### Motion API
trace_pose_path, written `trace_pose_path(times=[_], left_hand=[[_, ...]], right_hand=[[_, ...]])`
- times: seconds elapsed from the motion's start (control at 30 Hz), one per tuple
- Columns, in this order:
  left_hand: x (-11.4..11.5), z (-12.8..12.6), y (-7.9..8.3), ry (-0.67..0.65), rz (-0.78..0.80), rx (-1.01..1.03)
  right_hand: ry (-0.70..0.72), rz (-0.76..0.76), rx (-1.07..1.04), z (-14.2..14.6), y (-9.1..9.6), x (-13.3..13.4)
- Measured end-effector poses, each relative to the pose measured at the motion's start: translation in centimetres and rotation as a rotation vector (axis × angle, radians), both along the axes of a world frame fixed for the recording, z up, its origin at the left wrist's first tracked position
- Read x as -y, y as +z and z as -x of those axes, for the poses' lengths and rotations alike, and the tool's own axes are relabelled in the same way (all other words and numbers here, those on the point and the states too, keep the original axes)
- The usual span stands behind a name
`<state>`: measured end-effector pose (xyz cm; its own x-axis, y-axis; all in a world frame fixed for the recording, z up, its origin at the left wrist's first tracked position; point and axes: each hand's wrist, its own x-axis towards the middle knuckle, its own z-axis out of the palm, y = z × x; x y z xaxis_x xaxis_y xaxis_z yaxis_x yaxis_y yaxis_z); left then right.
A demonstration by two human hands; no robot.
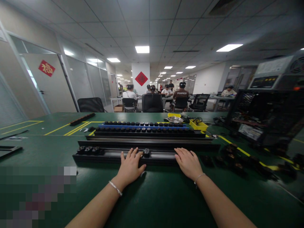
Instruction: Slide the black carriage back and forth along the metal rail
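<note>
Left hand (130, 166) and right hand (189, 163) on a long black rail (109, 158)

The left fingers are spread beside a small black block (146, 153) in the rail. The right fingers are held close together at its right end. More black blocks (88, 150) are lined up at its left end. Behind, a blue strip (104, 127) is seen.

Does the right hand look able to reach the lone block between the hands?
Probably yes: nothing visible obstructs the channel between the right hand and the black block; the left hand is on the block's other side.
</note>
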<state>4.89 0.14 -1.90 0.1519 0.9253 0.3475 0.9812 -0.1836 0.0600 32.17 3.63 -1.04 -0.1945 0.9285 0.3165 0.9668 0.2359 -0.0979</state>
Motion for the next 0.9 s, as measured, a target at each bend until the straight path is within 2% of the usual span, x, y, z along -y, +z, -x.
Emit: trace_pose_path(times=[0.43, 0.77, 0.9], left_hand=[[0.15, -0.15, 0.49, -0.029, 0.061, -0.008], [0.19, -0.19, 0.51, -0.037, 0.050, -0.010], [0.25, -0.47, 0.47, -0.110, 0.053, -0.032]], right_hand=[[0.001, -0.002, -0.005, -0.01, -0.08, 0.02], [0.002, -0.014, -0.005, 0.05, -0.10, -0.03], [-0.001, -0.010, 0.003, 0.07, -0.10, -0.03]])
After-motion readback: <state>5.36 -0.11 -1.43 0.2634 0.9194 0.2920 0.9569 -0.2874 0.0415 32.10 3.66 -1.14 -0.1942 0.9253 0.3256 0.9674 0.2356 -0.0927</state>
